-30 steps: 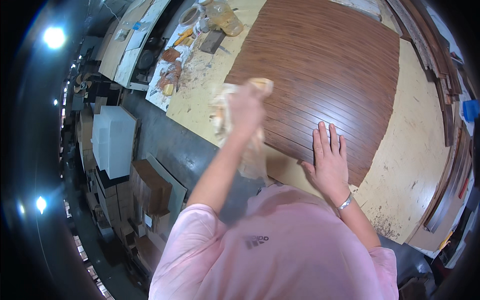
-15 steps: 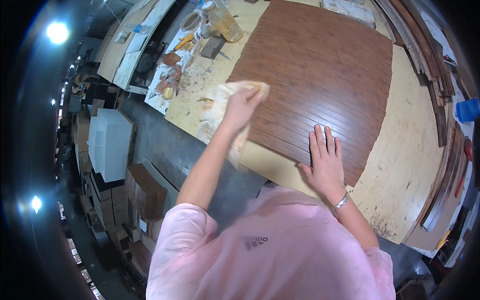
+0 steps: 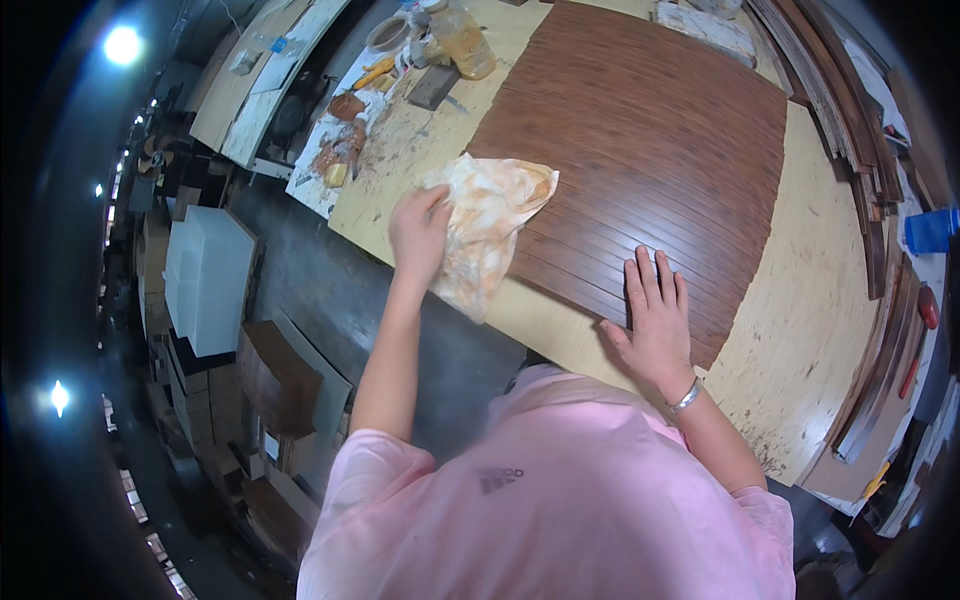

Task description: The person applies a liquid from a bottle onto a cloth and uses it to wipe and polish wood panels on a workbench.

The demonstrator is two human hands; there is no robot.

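Your left hand (image 3: 418, 235) has moved left since half a second ago, from the top right of the cloth (image 3: 490, 215) to its left edge, and the cloth looks more spread out. Your right hand (image 3: 660, 325) has stayed put. Under it all is the pale yellow table (image 3: 800, 340). On that lies the big brown board (image 3: 640, 130), from the top middle to the right of the frame. Your cloth, white with orange stains, covers part of the board's left edge and some table. Your right hand is flat on the board's bottom part, fingers a little apart, holding nothing. Your left fingers are bent; you cannot tell if they pinch the cloth. Toward the upper left are a jar (image 3: 462, 45) and a dark block (image 3: 433, 88). Your right wrist wears a shiny bracelet (image 3: 685, 397).
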